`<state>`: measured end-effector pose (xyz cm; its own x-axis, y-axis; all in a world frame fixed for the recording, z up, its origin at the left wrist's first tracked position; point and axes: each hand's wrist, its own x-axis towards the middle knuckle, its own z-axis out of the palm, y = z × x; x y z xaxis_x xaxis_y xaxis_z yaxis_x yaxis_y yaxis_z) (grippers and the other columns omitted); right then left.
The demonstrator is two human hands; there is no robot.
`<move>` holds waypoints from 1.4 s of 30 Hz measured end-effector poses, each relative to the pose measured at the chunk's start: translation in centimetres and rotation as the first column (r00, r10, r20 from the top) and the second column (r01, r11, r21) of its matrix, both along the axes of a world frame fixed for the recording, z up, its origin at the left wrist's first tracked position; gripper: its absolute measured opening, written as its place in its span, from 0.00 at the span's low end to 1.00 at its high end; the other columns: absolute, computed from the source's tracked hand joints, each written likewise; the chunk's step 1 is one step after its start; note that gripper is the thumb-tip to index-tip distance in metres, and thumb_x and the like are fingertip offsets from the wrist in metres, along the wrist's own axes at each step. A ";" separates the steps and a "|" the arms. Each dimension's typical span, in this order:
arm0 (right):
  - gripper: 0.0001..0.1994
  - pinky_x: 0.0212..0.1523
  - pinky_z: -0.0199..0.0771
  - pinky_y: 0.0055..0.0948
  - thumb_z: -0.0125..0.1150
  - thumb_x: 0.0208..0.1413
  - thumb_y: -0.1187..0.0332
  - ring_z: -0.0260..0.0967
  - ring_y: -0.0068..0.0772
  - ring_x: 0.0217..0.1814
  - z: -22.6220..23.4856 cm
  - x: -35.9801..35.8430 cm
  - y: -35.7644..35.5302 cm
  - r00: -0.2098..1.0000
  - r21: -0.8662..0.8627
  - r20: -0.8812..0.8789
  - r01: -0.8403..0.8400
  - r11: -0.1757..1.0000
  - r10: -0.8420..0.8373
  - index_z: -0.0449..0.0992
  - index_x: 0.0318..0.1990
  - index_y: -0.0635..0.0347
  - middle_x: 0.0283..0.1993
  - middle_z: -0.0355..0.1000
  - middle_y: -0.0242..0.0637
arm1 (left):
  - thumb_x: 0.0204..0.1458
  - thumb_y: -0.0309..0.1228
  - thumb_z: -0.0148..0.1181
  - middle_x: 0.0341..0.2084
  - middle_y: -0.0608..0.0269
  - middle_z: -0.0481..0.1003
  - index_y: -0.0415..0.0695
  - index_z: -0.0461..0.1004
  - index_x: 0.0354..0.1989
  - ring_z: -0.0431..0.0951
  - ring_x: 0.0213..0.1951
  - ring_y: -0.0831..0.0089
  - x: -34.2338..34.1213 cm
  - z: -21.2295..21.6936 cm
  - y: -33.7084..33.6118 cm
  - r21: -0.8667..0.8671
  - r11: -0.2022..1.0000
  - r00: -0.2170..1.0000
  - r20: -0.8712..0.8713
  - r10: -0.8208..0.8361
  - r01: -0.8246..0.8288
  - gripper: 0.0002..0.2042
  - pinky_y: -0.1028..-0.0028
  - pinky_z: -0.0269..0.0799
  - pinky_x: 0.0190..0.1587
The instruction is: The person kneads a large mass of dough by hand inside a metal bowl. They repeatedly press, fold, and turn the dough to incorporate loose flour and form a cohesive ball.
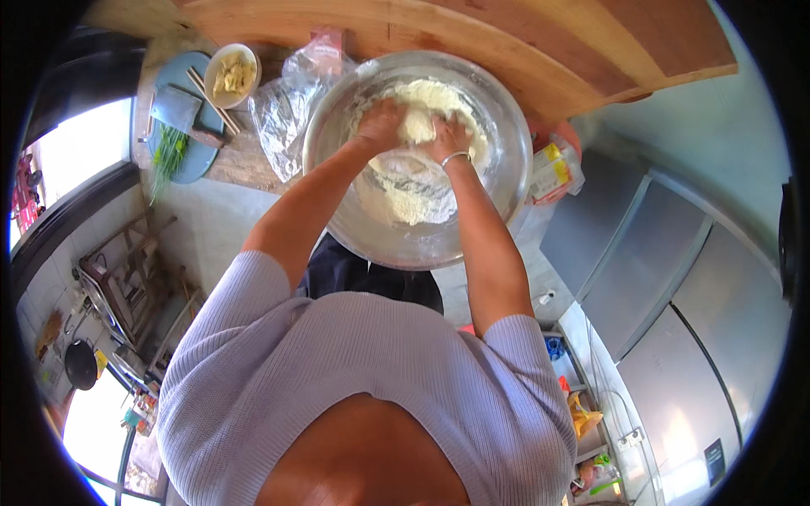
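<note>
A wide metal basin [333, 198] stands at the table's edge in front of me, dusted white inside. Both my hands are down in it, on either side of a pale lump of floury dough [417, 126]. My left hand [382, 125] grips the lump from its left, fingers curled and partly buried. From the right, my right hand [449, 137] holds it with bent fingers; a bracelet [456, 157] circles that wrist. Loose flour [413, 205] lies across the basin's near side, and more is heaped beyond the hands.
Left of the basin lie a crumpled clear plastic bag [291, 105], a bowl of yellowish pieces [234, 74], chopsticks [211, 99] and a blue board [192, 67] bearing a cleaver [175, 108] and green stalks [170, 153]. A yellow-and-white package [553, 173] sits right; a grey fridge [654, 270] stands beyond.
</note>
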<state>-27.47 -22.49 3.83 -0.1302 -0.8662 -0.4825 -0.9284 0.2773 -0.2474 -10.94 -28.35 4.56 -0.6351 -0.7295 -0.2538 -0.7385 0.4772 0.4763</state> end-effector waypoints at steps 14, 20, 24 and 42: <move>0.09 0.37 0.72 0.42 0.57 0.43 0.72 0.68 0.51 0.40 6.1 7.3 14.7 1.000 0.042 0.011 0.021 0.999 -0.021 0.73 0.35 0.59 0.37 0.67 0.49 | 0.40 0.30 0.60 0.27 0.58 0.76 0.46 0.77 0.30 0.78 0.36 0.63 2.7 3.1 14.5 0.122 0.989 0.936 0.332 -0.117 0.081 0.07 0.68 0.76 0.35; 0.06 0.41 0.68 0.43 0.50 0.45 0.73 0.68 0.51 0.37 2.7 5.8 12.2 0.998 -0.107 0.032 -0.054 0.993 0.058 0.74 0.30 0.58 0.33 0.69 0.49 | 0.39 0.30 0.62 0.29 0.60 0.75 0.47 0.76 0.27 0.78 0.35 0.65 1.7 1.8 12.7 0.025 0.999 0.956 0.291 -0.044 0.039 0.06 0.70 0.76 0.32; 0.07 0.40 0.68 0.43 0.53 0.43 0.73 0.68 0.50 0.36 1.3 5.0 10.8 0.996 -0.113 0.036 -0.083 0.990 0.087 0.76 0.30 0.58 0.32 0.69 0.48 | 0.36 0.32 0.64 0.30 0.60 0.75 0.47 0.76 0.27 0.78 0.35 0.66 1.5 0.8 11.9 -0.032 0.999 0.962 0.270 -0.032 0.042 0.08 0.70 0.76 0.33; 0.25 0.43 0.74 0.40 0.66 0.41 0.47 0.73 0.46 0.44 2.5 2.0 2.5 0.968 0.274 -0.152 0.234 0.933 -0.198 0.75 0.39 0.59 0.39 0.75 0.46 | 0.43 0.39 0.61 0.61 0.54 0.55 0.52 0.53 0.64 0.54 0.63 0.56 0.9 5.6 14.4 0.156 0.988 0.952 0.304 -0.028 -0.020 0.37 0.51 0.48 0.63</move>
<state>-25.52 -20.01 6.28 -0.3708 -0.6368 -0.6760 -0.8556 0.5173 -0.0179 -10.03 -13.99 10.12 -0.5124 -0.6630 -0.5457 -0.8582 0.4184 0.2974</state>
